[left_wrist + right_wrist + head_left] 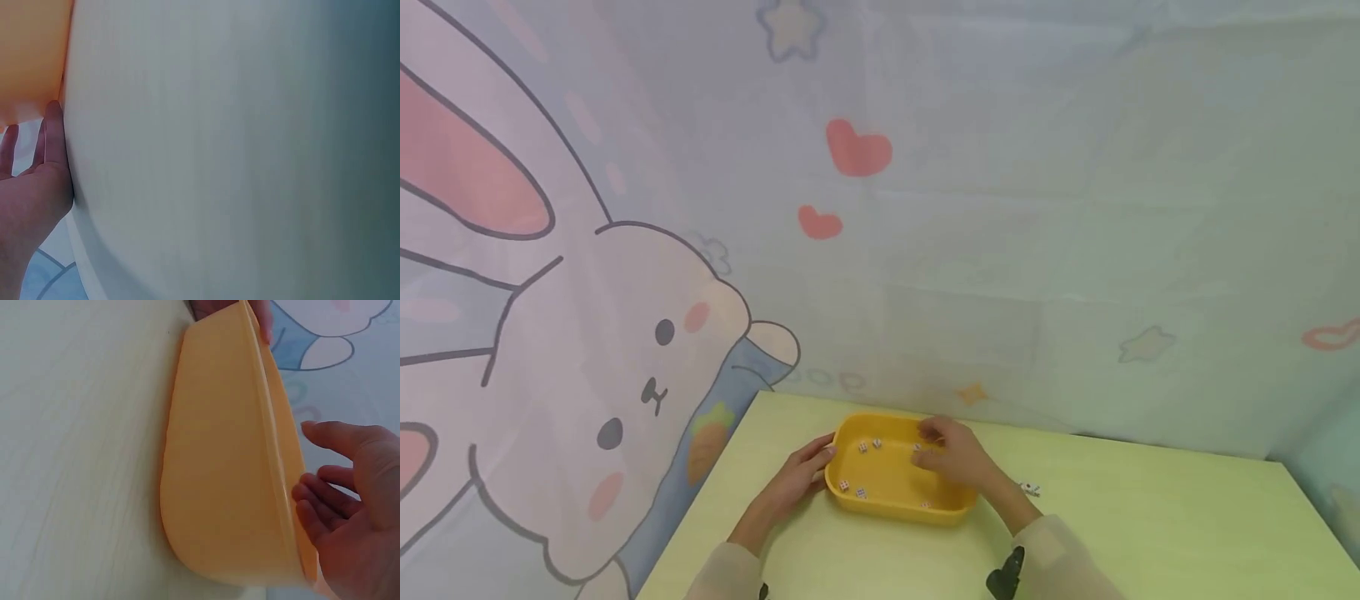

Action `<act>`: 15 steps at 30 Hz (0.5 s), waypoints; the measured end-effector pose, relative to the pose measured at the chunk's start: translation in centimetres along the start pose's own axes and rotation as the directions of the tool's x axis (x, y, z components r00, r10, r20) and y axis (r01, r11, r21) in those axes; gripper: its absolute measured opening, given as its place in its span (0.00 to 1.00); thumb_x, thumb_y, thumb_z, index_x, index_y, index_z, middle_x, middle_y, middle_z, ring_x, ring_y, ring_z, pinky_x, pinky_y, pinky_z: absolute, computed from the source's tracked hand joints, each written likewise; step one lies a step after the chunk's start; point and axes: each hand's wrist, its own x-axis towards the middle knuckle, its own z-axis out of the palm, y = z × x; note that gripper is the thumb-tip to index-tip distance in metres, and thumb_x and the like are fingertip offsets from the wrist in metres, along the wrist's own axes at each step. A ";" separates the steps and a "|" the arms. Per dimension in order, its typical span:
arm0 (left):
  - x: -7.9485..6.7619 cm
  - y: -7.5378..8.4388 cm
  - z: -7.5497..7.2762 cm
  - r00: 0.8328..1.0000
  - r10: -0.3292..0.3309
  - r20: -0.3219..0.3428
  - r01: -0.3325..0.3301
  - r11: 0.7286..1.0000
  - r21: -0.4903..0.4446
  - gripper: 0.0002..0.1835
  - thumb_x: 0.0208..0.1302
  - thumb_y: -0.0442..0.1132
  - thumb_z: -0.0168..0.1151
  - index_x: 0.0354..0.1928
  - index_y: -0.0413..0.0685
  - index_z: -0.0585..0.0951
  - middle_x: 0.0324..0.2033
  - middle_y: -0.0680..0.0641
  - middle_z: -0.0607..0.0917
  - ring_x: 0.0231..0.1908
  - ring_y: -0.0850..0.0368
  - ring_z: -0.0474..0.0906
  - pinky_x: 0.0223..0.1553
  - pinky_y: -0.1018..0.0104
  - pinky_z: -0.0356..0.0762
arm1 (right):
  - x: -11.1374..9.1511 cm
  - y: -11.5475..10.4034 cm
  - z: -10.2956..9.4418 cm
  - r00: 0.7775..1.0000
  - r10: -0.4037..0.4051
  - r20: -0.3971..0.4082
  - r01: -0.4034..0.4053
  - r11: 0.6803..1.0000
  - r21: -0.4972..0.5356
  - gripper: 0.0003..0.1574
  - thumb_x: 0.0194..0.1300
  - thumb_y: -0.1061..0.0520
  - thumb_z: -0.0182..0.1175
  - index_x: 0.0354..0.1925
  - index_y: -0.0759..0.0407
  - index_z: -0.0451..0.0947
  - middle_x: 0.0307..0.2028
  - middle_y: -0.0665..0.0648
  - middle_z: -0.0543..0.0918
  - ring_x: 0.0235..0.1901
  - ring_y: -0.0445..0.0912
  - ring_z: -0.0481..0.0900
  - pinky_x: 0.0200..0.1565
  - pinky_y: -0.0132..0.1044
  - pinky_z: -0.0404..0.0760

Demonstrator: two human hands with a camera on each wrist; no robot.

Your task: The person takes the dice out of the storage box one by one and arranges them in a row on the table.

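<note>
Yellow tray [887, 477] lay toward six o'clock in the head view, with the left hand [793, 482] resting nearly straight-fingered at its nine-o'clock end (whether it gripped could not be told) and the right hand [958, 456] over its three-o'clock end, thumb and fingers parted, nothing visibly held. Small dice [862, 447] lay inside; the step in hand was judged a reach among them, the next move calling for a fine pinch on one, with the tray steadied.

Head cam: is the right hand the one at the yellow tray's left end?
No, the left hand is at the yellow tray's left end, while the right hand reaches over its right part.
</note>
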 end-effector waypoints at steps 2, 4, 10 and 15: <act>0.0 -0.2 0.1 1.000 -0.004 0.008 0.004 1.000 0.004 0.33 0.85 0.50 0.52 0.81 0.39 0.63 0.77 0.32 0.66 0.71 0.36 0.70 0.65 0.53 0.80 | 0.2 0.1 0.6 1.000 0.005 0.014 -0.005 1.000 -0.027 0.36 0.64 0.57 0.76 0.62 0.76 0.77 0.55 0.71 0.84 0.55 0.65 0.82 0.59 0.58 0.83; 0.1 -0.4 0.2 1.000 -0.003 0.008 0.003 1.000 0.004 0.33 0.84 0.50 0.53 0.81 0.39 0.63 0.77 0.32 0.66 0.71 0.36 0.69 0.65 0.52 0.80 | 0.3 0.3 1.1 1.000 0.013 0.012 -0.012 0.998 -0.065 0.36 0.63 0.57 0.77 0.62 0.76 0.77 0.54 0.71 0.84 0.55 0.65 0.82 0.58 0.59 0.83; 0.1 -0.9 0.5 1.000 -0.006 0.005 0.006 1.000 -0.006 0.34 0.84 0.50 0.54 0.81 0.40 0.64 0.77 0.33 0.65 0.72 0.37 0.68 0.66 0.51 0.79 | 0.2 1.4 2.5 0.999 0.009 -0.036 -0.017 0.971 -0.239 0.34 0.60 0.56 0.77 0.60 0.72 0.81 0.54 0.68 0.86 0.55 0.62 0.84 0.60 0.57 0.82; 0.3 -0.8 0.7 1.000 -0.004 0.006 0.004 1.000 -0.001 0.34 0.83 0.50 0.55 0.81 0.40 0.64 0.77 0.33 0.66 0.72 0.38 0.69 0.66 0.51 0.79 | 0.0 1.9 2.9 0.997 -0.028 -0.077 0.006 0.962 -0.273 0.28 0.60 0.60 0.77 0.55 0.72 0.83 0.51 0.67 0.87 0.52 0.61 0.85 0.58 0.58 0.82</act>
